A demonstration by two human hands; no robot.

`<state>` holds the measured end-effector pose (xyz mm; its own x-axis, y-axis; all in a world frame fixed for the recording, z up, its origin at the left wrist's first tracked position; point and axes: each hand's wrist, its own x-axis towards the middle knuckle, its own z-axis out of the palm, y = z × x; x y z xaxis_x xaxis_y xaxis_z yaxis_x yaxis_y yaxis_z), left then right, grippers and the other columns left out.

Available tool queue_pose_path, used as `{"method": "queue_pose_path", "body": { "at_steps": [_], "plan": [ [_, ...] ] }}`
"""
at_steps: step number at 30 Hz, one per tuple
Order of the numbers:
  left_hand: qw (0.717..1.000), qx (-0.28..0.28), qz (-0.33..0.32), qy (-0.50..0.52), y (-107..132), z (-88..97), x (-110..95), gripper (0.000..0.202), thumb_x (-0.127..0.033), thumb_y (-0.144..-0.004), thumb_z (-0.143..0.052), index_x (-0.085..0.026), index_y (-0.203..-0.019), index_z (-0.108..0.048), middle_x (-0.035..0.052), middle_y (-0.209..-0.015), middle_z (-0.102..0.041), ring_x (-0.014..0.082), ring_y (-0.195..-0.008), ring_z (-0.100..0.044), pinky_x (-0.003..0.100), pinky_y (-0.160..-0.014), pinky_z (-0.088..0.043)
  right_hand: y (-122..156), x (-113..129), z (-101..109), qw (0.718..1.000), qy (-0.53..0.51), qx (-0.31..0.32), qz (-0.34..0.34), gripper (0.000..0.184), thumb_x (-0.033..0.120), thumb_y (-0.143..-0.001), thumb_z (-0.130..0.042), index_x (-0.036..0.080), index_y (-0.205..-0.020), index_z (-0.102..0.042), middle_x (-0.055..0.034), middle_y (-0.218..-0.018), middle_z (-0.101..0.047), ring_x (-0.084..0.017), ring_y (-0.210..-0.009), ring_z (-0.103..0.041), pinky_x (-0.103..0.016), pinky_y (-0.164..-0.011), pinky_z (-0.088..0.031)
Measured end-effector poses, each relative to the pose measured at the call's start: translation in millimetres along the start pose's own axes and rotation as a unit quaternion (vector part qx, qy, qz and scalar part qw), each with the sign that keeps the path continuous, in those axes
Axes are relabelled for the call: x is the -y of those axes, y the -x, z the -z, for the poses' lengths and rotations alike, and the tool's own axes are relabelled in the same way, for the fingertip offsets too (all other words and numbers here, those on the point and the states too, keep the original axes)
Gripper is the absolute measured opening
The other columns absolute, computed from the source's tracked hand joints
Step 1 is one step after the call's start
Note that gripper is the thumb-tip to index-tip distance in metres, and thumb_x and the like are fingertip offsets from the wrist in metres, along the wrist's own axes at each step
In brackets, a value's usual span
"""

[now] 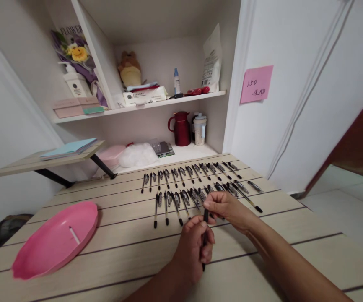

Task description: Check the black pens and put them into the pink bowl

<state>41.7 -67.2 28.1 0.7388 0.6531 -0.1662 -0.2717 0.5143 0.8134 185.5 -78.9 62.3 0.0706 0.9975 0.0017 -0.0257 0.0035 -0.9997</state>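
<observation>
My left hand (195, 247) is closed around a black pen (204, 240), held nearly upright just above the wooden table (131, 251). My right hand (227, 207) pinches the pen's upper end with fingertips pressed together. Just beyond the hands lie two rows of several black pens (187, 176) side by side on the table; the nearer row reaches up to my right hand.
A pink oval tray (55, 239) with one small white stick sits at the front left. Shelves behind hold a red jug (180, 128), a white cup, bottles and bags. A small raised board (43, 159) with booklets stands at left. A pink note hangs on the right wall.
</observation>
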Motion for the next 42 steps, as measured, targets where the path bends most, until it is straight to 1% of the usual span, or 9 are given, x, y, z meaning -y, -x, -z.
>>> {"method": "queue_pose_path", "body": {
  "at_steps": [4, 9, 13, 16, 19, 23, 34, 39, 42],
  "plan": [
    [1.0, -0.001, -0.007, 0.005, 1, -1.0, -2, 0.023, -0.036, -0.074, -0.054, -0.016, -0.084, -0.049, -0.0056, -0.057, -0.047, -0.0007, -0.031, -0.022, 0.016, -0.032, -0.011, 2, -2, 0, 1.0, -0.021, 0.01, 0.01, 0.035, 0.05, -0.067, -0.063, 0.016, -0.065, -0.051, 0.0022, -0.046, -0.056, -0.007, -0.043, -0.043, -0.02, -0.044, -0.027],
    [1.0, 0.002, -0.012, 0.008, 0, 1.0, -3, 0.024, -0.037, -0.074, -0.053, -0.017, -0.087, -0.049, -0.0055, -0.057, -0.048, -0.0001, -0.031, -0.023, 0.016, -0.032, -0.011, 4, -2, 1, 0.995, -0.089, 0.022, 0.031, 0.042, 0.053, -0.076, -0.05, 0.014, -0.087, -0.062, -0.0031, -0.063, -0.061, -0.01, -0.052, -0.051, -0.024, -0.052, -0.036],
    [1.0, 0.003, -0.008, 0.009, 1, 0.6, -3, 0.023, -0.035, -0.074, -0.052, -0.016, -0.087, -0.05, -0.0053, -0.056, -0.048, -0.0001, -0.03, -0.023, 0.015, -0.033, -0.01, 4, -1, 0, 0.99, -0.138, 0.022, 0.019, 0.031, 0.042, -0.07, -0.063, 0.015, -0.086, -0.065, -0.0047, -0.078, -0.064, -0.009, -0.051, -0.05, -0.025, -0.053, -0.039],
    [1.0, -0.002, -0.007, 0.009, 1, -0.2, -2, 0.021, -0.035, -0.075, -0.051, -0.016, -0.086, -0.05, -0.005, -0.056, -0.048, -0.0001, -0.03, -0.024, 0.015, -0.033, -0.01, 4, -3, 0, 0.99, -0.138, 0.029, 0.015, 0.024, 0.035, -0.068, -0.067, 0.015, -0.081, -0.066, -0.0025, -0.07, -0.063, -0.008, -0.05, -0.049, -0.024, -0.053, -0.037],
    [1.0, -0.005, -0.012, 0.001, 1, -0.1, -2, 0.022, -0.035, -0.076, -0.05, -0.016, -0.086, -0.05, -0.0049, -0.055, -0.048, -0.0001, -0.03, -0.024, 0.016, -0.033, -0.01, 3, -6, 1, 0.991, -0.13, 0.037, 0.017, 0.021, 0.034, -0.068, -0.067, 0.015, -0.077, -0.066, -0.0007, -0.06, -0.06, -0.008, -0.05, -0.049, -0.023, -0.054, -0.036],
    [0.999, -0.015, -0.03, -0.013, 1, 1.4, 1, 0.023, -0.036, -0.075, -0.052, -0.016, -0.086, -0.051, -0.0048, -0.055, -0.048, 0.0001, -0.03, -0.025, 0.016, -0.033, -0.011, 2, -8, 1, 0.991, -0.122, 0.045, 0.024, 0.021, 0.034, -0.07, -0.066, 0.014, -0.076, -0.065, 0.0003, -0.056, -0.058, -0.008, -0.051, -0.048, -0.023, -0.054, -0.035],
    [0.978, -0.071, -0.122, -0.155, -1, 2.3, 0, 0.031, -0.038, -0.075, -0.053, -0.012, -0.09, -0.06, -0.002, -0.055, -0.051, 0.0013, -0.032, -0.027, 0.018, -0.034, -0.014, 3, -8, 0, 0.996, -0.068, 0.024, 0.06, 0.021, 0.035, -0.071, -0.065, 0.015, -0.075, -0.061, 0.0011, -0.06, -0.057, -0.009, -0.056, -0.048, -0.022, -0.058, -0.035],
    [0.963, -0.093, -0.138, -0.21, -7, 10.9, 8, 0.028, -0.038, -0.076, -0.05, -0.012, -0.077, -0.062, -0.0007, -0.056, -0.053, 0.0017, -0.033, -0.028, 0.019, -0.035, -0.015, 2, -10, -3, 0.995, -0.062, 0.006, 0.079, 0.021, 0.034, -0.067, -0.068, 0.017, -0.066, -0.056, 0.0019, -0.06, -0.055, -0.009, -0.057, -0.046, -0.022, -0.056, -0.034],
    [0.965, -0.088, -0.131, -0.208, -7, 10.2, 6, 0.026, -0.036, -0.077, -0.049, -0.012, -0.076, -0.06, -0.0012, -0.056, -0.052, 0.0015, -0.033, -0.028, 0.018, -0.035, -0.015, 1, -12, -5, 0.994, -0.066, -0.002, 0.084, 0.021, 0.034, -0.066, -0.069, 0.017, -0.065, -0.057, 0.0017, -0.061, -0.055, -0.009, -0.056, -0.046, -0.022, -0.055, -0.035]
  ]
}}
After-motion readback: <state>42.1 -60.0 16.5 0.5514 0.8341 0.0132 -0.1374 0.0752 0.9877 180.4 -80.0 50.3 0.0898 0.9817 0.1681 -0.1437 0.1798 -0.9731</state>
